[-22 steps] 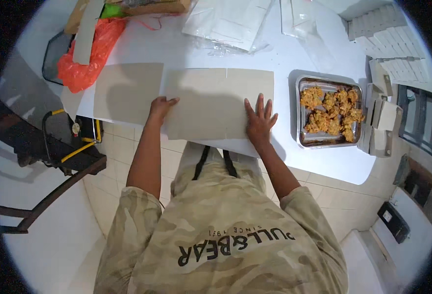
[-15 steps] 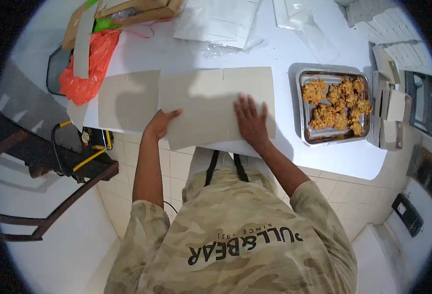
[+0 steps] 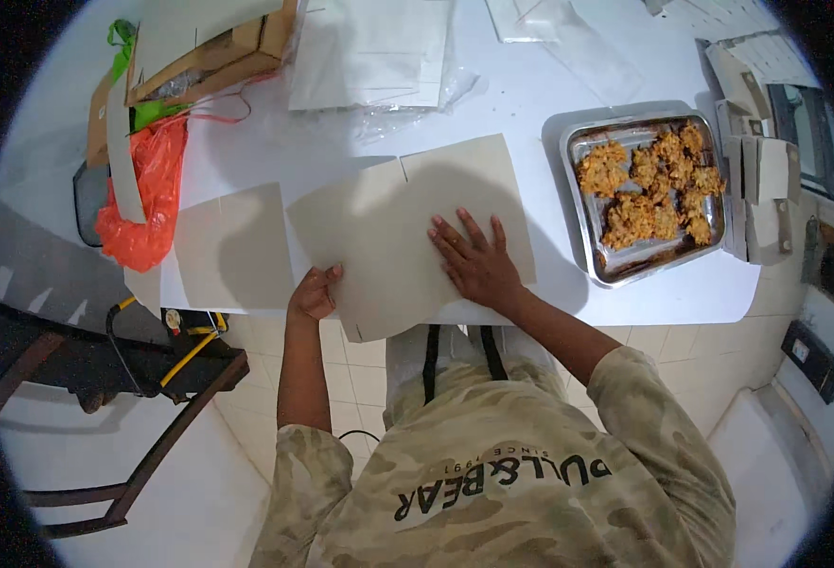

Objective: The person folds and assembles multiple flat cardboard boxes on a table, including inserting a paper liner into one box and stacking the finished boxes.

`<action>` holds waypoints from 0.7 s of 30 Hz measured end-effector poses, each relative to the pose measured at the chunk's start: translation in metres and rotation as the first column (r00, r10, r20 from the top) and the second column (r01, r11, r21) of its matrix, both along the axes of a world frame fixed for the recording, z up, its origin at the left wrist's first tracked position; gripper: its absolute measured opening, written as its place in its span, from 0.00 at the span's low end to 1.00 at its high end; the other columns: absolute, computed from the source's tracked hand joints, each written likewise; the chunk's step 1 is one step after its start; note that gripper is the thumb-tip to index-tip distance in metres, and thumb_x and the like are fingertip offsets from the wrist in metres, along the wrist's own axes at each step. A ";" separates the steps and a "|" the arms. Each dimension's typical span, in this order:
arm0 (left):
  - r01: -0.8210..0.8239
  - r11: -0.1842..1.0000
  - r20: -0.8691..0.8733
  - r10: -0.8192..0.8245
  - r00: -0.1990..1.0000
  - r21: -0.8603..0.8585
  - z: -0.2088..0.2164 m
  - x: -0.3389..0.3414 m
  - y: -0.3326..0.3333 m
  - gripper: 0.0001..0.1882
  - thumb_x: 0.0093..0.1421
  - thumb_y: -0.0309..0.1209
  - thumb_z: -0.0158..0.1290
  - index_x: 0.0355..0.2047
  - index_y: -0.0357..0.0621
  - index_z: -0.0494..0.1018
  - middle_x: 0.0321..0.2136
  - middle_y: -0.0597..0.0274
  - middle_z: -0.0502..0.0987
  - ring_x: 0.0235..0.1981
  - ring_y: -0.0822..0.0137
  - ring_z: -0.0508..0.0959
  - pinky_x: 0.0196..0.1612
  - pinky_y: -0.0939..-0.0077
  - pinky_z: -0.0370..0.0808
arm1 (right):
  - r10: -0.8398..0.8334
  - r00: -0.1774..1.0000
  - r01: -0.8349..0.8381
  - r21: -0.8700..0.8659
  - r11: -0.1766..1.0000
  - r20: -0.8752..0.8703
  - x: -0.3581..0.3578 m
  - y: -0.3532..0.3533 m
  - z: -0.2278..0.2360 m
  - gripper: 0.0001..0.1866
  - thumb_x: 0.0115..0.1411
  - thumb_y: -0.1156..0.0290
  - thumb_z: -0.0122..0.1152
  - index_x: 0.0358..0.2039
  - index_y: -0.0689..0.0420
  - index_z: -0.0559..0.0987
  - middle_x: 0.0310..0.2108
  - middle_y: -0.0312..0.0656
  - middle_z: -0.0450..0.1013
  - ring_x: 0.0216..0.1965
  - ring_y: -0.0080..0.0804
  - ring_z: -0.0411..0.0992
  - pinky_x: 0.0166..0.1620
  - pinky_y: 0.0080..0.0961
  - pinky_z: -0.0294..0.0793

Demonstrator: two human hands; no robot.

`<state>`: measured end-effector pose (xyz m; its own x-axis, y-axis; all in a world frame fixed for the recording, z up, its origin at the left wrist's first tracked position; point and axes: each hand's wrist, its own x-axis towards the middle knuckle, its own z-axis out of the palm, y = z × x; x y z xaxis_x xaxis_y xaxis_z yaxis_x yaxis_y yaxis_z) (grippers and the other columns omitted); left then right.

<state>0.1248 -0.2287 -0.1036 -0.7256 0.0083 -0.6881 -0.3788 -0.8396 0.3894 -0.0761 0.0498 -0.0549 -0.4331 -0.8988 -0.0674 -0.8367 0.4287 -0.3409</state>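
Observation:
A flat grey cardboard sheet with short slits in its edges lies tilted on the white table, its near left corner sticking out past the front edge. My left hand pinches its left edge, thumb on top and the other fingers mostly hidden. My right hand rests palm down on the right half, fingers spread. Just left of it lies a second grey cardboard sheet, which neither hand touches.
To the right stands a metal tray of browned fried clumps, beside grey cardboard pieces. A red plastic bag and a cardboard box occupy the far left. White sheets in clear plastic lie at the back.
The held sheet has turned counterclockwise, its left side coming nearer to me. My left hand has come down with that edge, and my right hand has shifted inward on the sheet. The view has shifted too.

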 end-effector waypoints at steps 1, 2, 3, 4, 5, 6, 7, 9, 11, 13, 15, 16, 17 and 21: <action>0.012 0.998 0.082 -0.007 0.997 -0.064 0.001 -0.002 0.002 0.24 0.53 0.29 0.49 0.50 0.41 0.57 0.45 0.57 0.66 0.45 0.59 0.68 0.47 0.59 0.68 | 0.003 1.000 -0.003 0.002 1.000 -0.014 -0.002 -0.001 -0.001 0.27 0.54 0.57 0.44 0.55 0.47 0.57 0.59 0.32 0.45 0.60 0.37 0.40 0.54 0.57 0.36; 0.031 0.991 0.163 -0.010 0.987 -0.128 0.003 -0.004 0.003 0.25 0.52 0.29 0.49 0.50 0.40 0.57 0.46 0.56 0.65 0.45 0.58 0.68 0.46 0.59 0.68 | 0.001 1.000 -0.001 0.000 1.000 -0.014 -0.001 -0.001 -0.001 0.27 0.54 0.57 0.44 0.55 0.47 0.57 0.59 0.32 0.45 0.60 0.37 0.40 0.54 0.57 0.36; 0.040 0.991 0.160 -0.019 0.987 -0.129 0.014 -0.011 0.004 0.25 0.52 0.29 0.49 0.50 0.40 0.57 0.46 0.56 0.65 0.45 0.58 0.68 0.46 0.59 0.68 | -0.009 1.000 0.010 -0.020 1.000 0.023 -0.001 0.000 -0.001 0.27 0.54 0.58 0.44 0.55 0.47 0.58 0.59 0.32 0.45 0.60 0.37 0.40 0.55 0.56 0.36; 0.004 0.988 0.046 0.003 0.999 -0.155 0.033 -0.018 0.006 0.21 0.51 0.27 0.51 0.46 0.40 0.61 0.40 0.58 0.69 0.40 0.61 0.71 0.43 0.62 0.71 | -0.025 0.998 0.028 -0.037 0.999 0.060 -0.002 0.001 -0.002 0.26 0.54 0.59 0.44 0.54 0.47 0.58 0.59 0.32 0.46 0.60 0.38 0.40 0.55 0.55 0.36; -0.039 0.984 -0.069 0.027 0.997 -0.176 0.044 -0.018 0.007 0.18 0.51 0.26 0.52 0.43 0.41 0.64 0.35 0.61 0.72 0.35 0.65 0.73 0.39 0.66 0.74 | -0.037 0.998 0.040 -0.037 0.999 0.057 -0.002 0.001 -0.002 0.26 0.54 0.59 0.44 0.54 0.47 0.58 0.59 0.32 0.46 0.60 0.38 0.40 0.55 0.55 0.36; -0.031 0.984 -0.074 0.018 0.997 -0.175 0.039 -0.007 0.002 0.18 0.51 0.26 0.52 0.43 0.41 0.64 0.35 0.61 0.72 0.35 0.65 0.73 0.39 0.66 0.74 | -0.024 0.997 0.027 -0.032 0.999 0.068 -0.002 0.002 -0.002 0.25 0.54 0.60 0.45 0.54 0.47 0.59 0.59 0.33 0.46 0.60 0.37 0.41 0.55 0.55 0.36; -0.063 0.961 -0.192 0.011 0.981 -0.268 0.033 0.007 -0.004 0.21 0.51 0.30 0.52 0.46 0.41 0.62 0.37 0.60 0.71 0.36 0.63 0.73 0.40 0.65 0.73 | -0.007 0.997 0.009 -0.024 1.000 0.081 -0.001 0.003 -0.002 0.25 0.54 0.60 0.45 0.54 0.47 0.59 0.59 0.33 0.47 0.60 0.37 0.41 0.55 0.54 0.36; -0.107 0.933 -0.308 -0.005 0.951 -0.344 0.021 0.012 -0.004 0.25 0.52 0.35 0.52 0.48 0.41 0.60 0.39 0.58 0.70 0.37 0.62 0.72 0.41 0.63 0.72 | -0.011 0.995 0.015 -0.034 0.999 0.102 -0.002 0.004 0.002 0.25 0.54 0.61 0.45 0.53 0.46 0.60 0.59 0.33 0.47 0.60 0.38 0.41 0.55 0.55 0.37; -0.359 0.933 -0.458 0.315 0.831 -0.011 0.026 -0.014 0.009 0.32 0.53 0.49 0.47 0.51 0.41 0.57 0.43 0.56 0.68 0.41 0.61 0.70 0.44 0.62 0.69 | -0.015 0.992 0.020 -0.043 0.999 0.124 -0.003 0.002 0.002 0.25 0.54 0.61 0.46 0.53 0.45 0.60 0.59 0.33 0.47 0.60 0.38 0.41 0.54 0.57 0.37; -0.453 0.883 -0.481 0.452 0.751 0.122 0.032 -0.035 0.026 0.32 0.53 0.50 0.46 0.51 0.41 0.56 0.44 0.56 0.68 0.42 0.61 0.70 0.44 0.62 0.69 | -0.010 0.992 0.016 -0.045 0.999 0.129 -0.001 -0.001 0.003 0.25 0.53 0.60 0.46 0.53 0.45 0.61 0.59 0.34 0.47 0.60 0.39 0.41 0.53 0.60 0.37; -0.507 0.846 -0.471 0.518 0.714 0.163 0.036 -0.050 0.047 0.32 0.53 0.50 0.45 0.51 0.41 0.56 0.44 0.56 0.67 0.42 0.61 0.69 0.44 0.62 0.69 | -0.017 0.990 0.022 -0.034 0.999 0.139 -0.002 -0.008 0.008 0.25 0.53 0.60 0.46 0.53 0.45 0.61 0.59 0.34 0.47 0.60 0.40 0.41 0.52 0.61 0.37; -0.527 0.833 -0.464 0.538 0.704 0.166 0.036 -0.052 0.058 0.33 0.53 0.51 0.45 0.51 0.41 0.56 0.44 0.56 0.67 0.43 0.61 0.69 0.45 0.62 0.68 | -0.024 0.989 0.028 -0.031 0.999 0.147 -0.003 -0.010 0.010 0.25 0.53 0.59 0.46 0.53 0.45 0.61 0.59 0.35 0.47 0.60 0.40 0.41 0.52 0.62 0.36; -0.535 0.827 -0.460 0.547 0.699 0.170 0.038 -0.054 0.063 0.33 0.53 0.51 0.44 0.51 0.41 0.56 0.44 0.56 0.67 0.43 0.61 0.69 0.45 0.62 0.68 | -0.020 0.989 0.025 -0.027 0.999 0.150 -0.003 -0.012 0.008 0.25 0.53 0.59 0.46 0.53 0.45 0.61 0.59 0.35 0.47 0.60 0.40 0.41 0.52 0.62 0.36; -0.564 0.812 -0.448 0.564 0.693 0.151 0.041 -0.048 0.077 0.34 0.53 0.53 0.42 0.52 0.41 0.56 0.45 0.56 0.66 0.44 0.61 0.68 0.45 0.62 0.68 | 0.095 0.995 -0.095 -0.003 0.995 0.026 -0.005 -0.013 -0.004 0.29 0.51 0.56 0.49 0.54 0.48 0.59 0.59 0.34 0.46 0.60 0.38 0.40 0.53 0.57 0.36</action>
